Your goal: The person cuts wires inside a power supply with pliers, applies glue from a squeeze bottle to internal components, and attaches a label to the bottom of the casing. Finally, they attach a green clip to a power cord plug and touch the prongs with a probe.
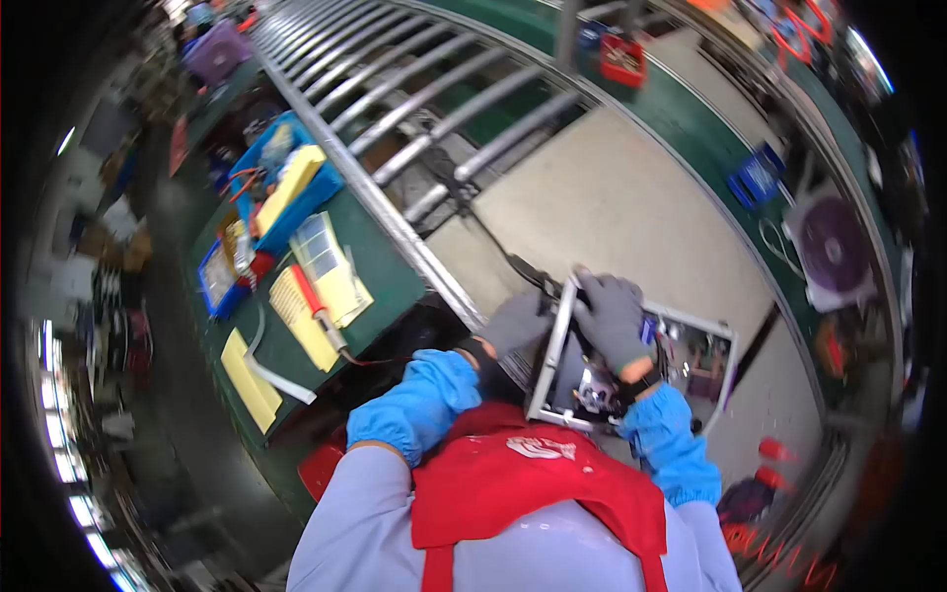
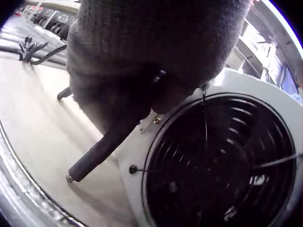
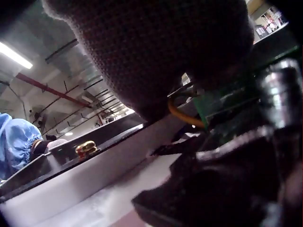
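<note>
An open-topped metal case (image 1: 549,367) with electronics inside lies close to the red apron. My left hand (image 1: 520,324), in a grey glove, is beside its left wall, next to a round black fan grille (image 2: 220,165). That hand holds a dark rod-like piece (image 2: 102,147) with a metal tip; its upper part is hidden by the glove. My gloved right hand (image 1: 612,321) reaches across the case, with fingers over the far left corner of the rim. Near those fingers are a yellow wire (image 3: 182,113), a green board (image 3: 227,101) and a brass fitting (image 3: 86,149) on the wall.
A black cable (image 1: 493,235) runs from the roller conveyor (image 1: 434,89) toward the hands. On the green bench to the left are a blue bin (image 1: 321,185), a red-handled soldering iron (image 1: 308,289) and yellow papers (image 1: 250,380). A purple reel (image 1: 834,242) stands at right.
</note>
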`<state>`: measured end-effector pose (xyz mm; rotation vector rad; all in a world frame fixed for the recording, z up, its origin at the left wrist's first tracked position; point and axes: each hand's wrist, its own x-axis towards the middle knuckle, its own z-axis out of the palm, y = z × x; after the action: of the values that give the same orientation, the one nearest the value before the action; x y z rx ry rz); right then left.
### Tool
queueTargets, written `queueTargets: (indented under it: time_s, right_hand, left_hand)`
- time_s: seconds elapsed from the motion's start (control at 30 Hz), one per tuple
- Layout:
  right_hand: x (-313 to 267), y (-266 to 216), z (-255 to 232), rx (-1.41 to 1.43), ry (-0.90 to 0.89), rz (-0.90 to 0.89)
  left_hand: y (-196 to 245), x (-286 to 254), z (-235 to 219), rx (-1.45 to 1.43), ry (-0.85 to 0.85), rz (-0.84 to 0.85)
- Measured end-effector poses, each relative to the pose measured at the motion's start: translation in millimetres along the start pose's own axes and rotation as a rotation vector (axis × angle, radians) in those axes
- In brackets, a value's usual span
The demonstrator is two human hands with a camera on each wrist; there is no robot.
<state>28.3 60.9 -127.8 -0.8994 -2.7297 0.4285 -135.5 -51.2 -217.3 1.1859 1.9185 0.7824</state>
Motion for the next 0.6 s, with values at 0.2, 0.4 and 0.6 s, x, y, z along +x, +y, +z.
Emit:
queueTargets:
  time_s: [0.2,0.4,0.6]
  right_hand:
    - [1.1,-4.5,-9.0,0.146,-0.12,-0.063]
    - [8.6,-14.9,-24.2,-0.074,-0.141,-0.105]
    - [8.8,-9.2,-20.4,-0.076,-0.166,-0.076]
  left_hand:
    - [-10.6,-17.8,21.5,-0.177,0.254,0.139]
    - [35.7,-27.8,0.0,0.101,0.267,0.021]
    - [14.3,-4.1,21.0,0.125,0.223,0.0]
